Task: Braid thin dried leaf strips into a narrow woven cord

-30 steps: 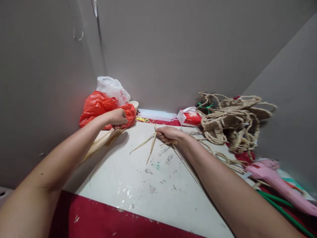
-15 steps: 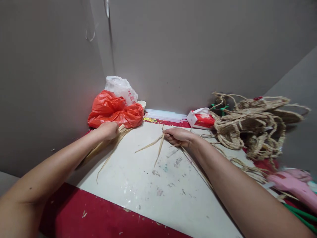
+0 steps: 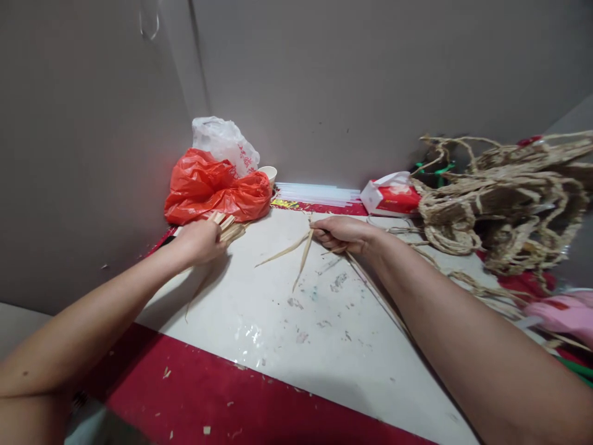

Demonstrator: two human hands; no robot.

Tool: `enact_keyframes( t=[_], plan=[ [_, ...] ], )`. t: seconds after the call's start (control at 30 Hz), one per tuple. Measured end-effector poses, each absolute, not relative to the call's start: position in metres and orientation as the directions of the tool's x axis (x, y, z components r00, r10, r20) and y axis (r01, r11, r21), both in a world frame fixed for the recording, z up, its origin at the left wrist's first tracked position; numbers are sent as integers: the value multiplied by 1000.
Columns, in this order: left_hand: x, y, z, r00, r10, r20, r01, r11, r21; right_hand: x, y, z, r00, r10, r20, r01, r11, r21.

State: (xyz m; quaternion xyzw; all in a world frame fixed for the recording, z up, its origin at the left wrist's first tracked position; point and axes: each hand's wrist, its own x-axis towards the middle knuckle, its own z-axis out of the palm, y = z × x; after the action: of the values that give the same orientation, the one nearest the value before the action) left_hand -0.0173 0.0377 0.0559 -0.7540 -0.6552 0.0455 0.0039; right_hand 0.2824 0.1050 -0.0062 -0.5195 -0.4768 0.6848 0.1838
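Observation:
My left hand point(image 3: 200, 242) is closed around a bundle of dry straw strips point(image 3: 230, 227), whose cut-looking ends stick out past the fingers near the orange bag. One thin strip trails below that hand over the white board point(image 3: 259, 309). At the middle of the board's far side, my right hand point(image 3: 340, 233) pinches a few pale straw strips point(image 3: 303, 256) joined near the fingertips. Two loose ends of these fan out to the left and downward. A longer strand point(image 3: 370, 287) runs back from the right hand beneath the forearm.
Behind my left hand sit an orange plastic bag point(image 3: 215, 191), a white plastic bag point(image 3: 225, 142) and a paper cup point(image 3: 269, 174). Translucent sticks point(image 3: 317, 194) lie along the wall. To the right are a tissue pack point(image 3: 391, 194), braided straw rope point(image 3: 509, 204) and a pink glue gun point(image 3: 563, 315).
My left hand has lifted the straw bundle and turned it, so its ends now point up and right. The right hand keeps its pinch. The whole view has shifted slightly.

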Motion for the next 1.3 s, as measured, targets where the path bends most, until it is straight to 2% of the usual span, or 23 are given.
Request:
enact_keyframes(
  t=[0.07, 0.2, 0.23, 0.3, 0.4, 0.43, 0.5, 0.63, 0.93, 1.0, 1.13, 1.3],
  plan=[
    [-16, 33, 39, 123, 986, -115, 990, -130, -54, 283, 104, -5, -404, 737, -542, 243, -484, -840],
    [-23, 33, 23, 162, 986, -29, 984, -159, 75, 285, 104, -4, -433, 719, -544, 231, -494, -838],
    [-24, 33, 24, 163, 987, -16, 977, -159, 144, 285, 104, -4, -435, 718, -543, 227, -496, -838],
    [-25, 32, 28, 150, 988, -29, 919, -129, 372, 286, 105, -4, -438, 717, -542, 211, -504, -838],
    [-12, 32, 39, 140, 982, -131, 628, 14, 778, 288, 107, -4, -462, 709, -534, 169, -520, -837],
    [-3, 34, 42, 144, 976, -163, 504, 69, 861, 289, 108, -4, -472, 705, -529, 155, -525, -837],
    [21, 39, 48, 152, 966, -209, 313, 153, 937, 291, 109, -4, -491, 697, -522, 133, -532, -836],
    [78, 57, 45, 181, 951, -251, 231, 207, 951, 294, 111, -3, -518, 680, -518, 113, -546, -830],
    [127, 101, -3, 148, 988, -53, 236, 17, 972, 301, 119, -7, -583, 663, -470, 15, -570, -822],
    [129, 103, -6, 161, 982, -95, 152, 70, 986, 302, 119, -7, -579, 666, -470, 11, -570, -822],
    [133, 104, -4, 266, 927, -264, -80, 294, 953, 301, 117, -6, -572, 672, -470, 20, -562, -827],
    [131, 108, -4, 400, 856, -328, -165, 419, 893, 301, 116, -7, -571, 684, -454, 23, -539, -842]
  ],
)
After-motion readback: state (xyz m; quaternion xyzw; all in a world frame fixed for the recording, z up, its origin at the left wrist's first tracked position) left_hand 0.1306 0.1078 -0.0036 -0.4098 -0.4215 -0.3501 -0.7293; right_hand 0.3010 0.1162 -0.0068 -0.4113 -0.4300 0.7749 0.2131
